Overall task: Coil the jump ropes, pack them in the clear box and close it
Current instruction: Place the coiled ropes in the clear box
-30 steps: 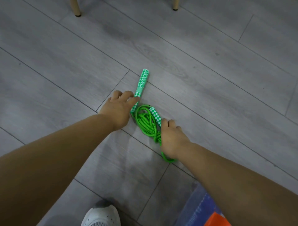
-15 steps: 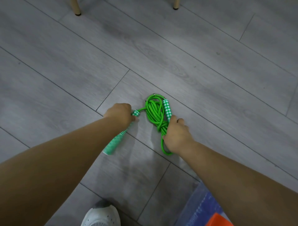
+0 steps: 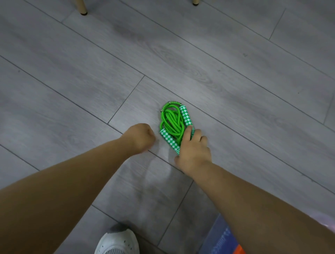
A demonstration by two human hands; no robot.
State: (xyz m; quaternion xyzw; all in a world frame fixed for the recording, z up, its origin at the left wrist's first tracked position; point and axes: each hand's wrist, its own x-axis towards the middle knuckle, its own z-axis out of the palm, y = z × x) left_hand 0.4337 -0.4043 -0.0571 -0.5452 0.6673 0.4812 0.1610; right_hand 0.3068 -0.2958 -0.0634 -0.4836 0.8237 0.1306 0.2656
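Observation:
A green jump rope (image 3: pixel 172 119) lies coiled in a small bundle on the grey floor, its two green-and-white checkered handles side by side along the coil. My right hand (image 3: pixel 194 150) rests on the near end of the bundle, fingers over both handles and the cord. My left hand (image 3: pixel 140 137) sits just left of the bundle as a closed fist, apart from the rope and holding nothing. The clear box shows only as a blurred corner (image 3: pixel 220 237) at the bottom right, partly hidden by my right arm.
Two pale furniture legs (image 3: pixel 82 8) (image 3: pixel 195 2) stand at the top edge. A white shoe (image 3: pixel 117 242) is at the bottom centre. Something orange (image 3: pixel 240 250) lies at the box corner.
My left hand laid its handle alongside the coil and let go, pulling back into a fist. My right hand shifted over both handles. The bundle is now tighter.

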